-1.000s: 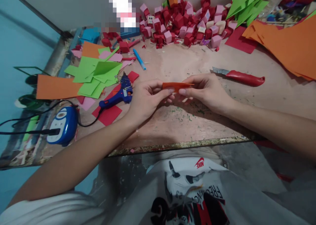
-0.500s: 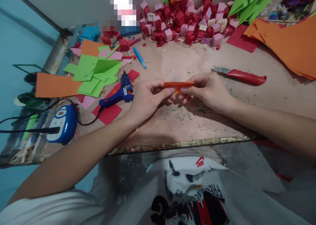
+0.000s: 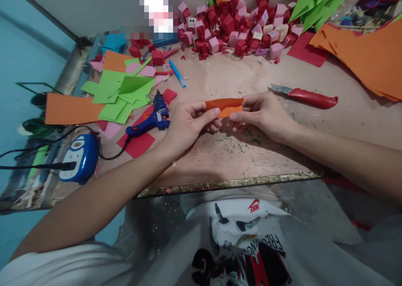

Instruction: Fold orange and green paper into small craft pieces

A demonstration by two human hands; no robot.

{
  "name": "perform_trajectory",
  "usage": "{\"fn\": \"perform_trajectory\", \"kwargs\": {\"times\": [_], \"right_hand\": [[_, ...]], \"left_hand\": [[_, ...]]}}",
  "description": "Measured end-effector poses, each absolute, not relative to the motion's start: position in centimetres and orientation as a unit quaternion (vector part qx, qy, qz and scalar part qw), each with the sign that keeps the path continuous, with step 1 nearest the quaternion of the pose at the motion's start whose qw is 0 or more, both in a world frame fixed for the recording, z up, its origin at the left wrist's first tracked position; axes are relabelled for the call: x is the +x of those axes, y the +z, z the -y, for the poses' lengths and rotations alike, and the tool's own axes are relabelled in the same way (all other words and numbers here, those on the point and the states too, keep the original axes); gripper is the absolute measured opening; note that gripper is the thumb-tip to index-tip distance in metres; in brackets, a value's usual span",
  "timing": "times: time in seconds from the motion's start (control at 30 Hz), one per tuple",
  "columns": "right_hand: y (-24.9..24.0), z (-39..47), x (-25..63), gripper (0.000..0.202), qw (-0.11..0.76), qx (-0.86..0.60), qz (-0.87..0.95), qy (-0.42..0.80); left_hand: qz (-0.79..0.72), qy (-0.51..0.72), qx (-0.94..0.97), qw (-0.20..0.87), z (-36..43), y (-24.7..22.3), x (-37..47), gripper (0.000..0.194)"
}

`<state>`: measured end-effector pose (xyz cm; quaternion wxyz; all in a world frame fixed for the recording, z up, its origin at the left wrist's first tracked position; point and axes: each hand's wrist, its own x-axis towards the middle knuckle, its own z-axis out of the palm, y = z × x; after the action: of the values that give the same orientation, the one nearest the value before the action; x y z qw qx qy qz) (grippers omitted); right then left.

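Note:
Between my two hands is a small piece of orange paper (image 3: 230,109), creased lengthwise into a trough with its upper flap raised. My left hand (image 3: 191,120) pinches its left end, thumb on the near face and fingers behind. At the right end my right hand (image 3: 262,113) grips it the same way, thumb along the lower edge. The paper is held above the wooden table (image 3: 216,74). Left of my left hand lies a blue glue gun (image 3: 150,122) on red paper (image 3: 138,145). A knife with a red handle (image 3: 314,99) lies beyond my right hand.
Many red and pink paper cubes (image 3: 228,24) are heaped at the back. Green sheets (image 3: 121,93) lie at left, large orange sheets (image 3: 364,60) at right. A blue marker (image 3: 177,73) lies mid-table. The glue gun's cord runs near a blue power socket (image 3: 84,158).
The orange paper, nearly folded flat before, has opened along its crease and shows its inner face. My right thumb has shifted slightly down; both hands stay in place.

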<state>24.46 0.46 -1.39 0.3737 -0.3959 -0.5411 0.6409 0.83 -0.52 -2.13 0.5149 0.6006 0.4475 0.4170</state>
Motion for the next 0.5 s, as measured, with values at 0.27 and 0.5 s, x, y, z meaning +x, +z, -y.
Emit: {"fn": "perform_trajectory", "kwargs": {"times": [0.27, 0.5], "right_hand": [[-1.05, -0.27, 24.25, 0.033, 0.392, -0.410, 0.549, 0.614], [-1.23, -0.21, 24.37, 0.035, 0.392, -0.411, 0.559, 0.605]], "left_hand": [[-0.445, 0.415, 0.608, 0.511, 0.55, -2.02, 0.92, 0.034], [-0.448, 0.420, 0.608, 0.503, 0.74, -1.92, 0.95, 0.033]]}}
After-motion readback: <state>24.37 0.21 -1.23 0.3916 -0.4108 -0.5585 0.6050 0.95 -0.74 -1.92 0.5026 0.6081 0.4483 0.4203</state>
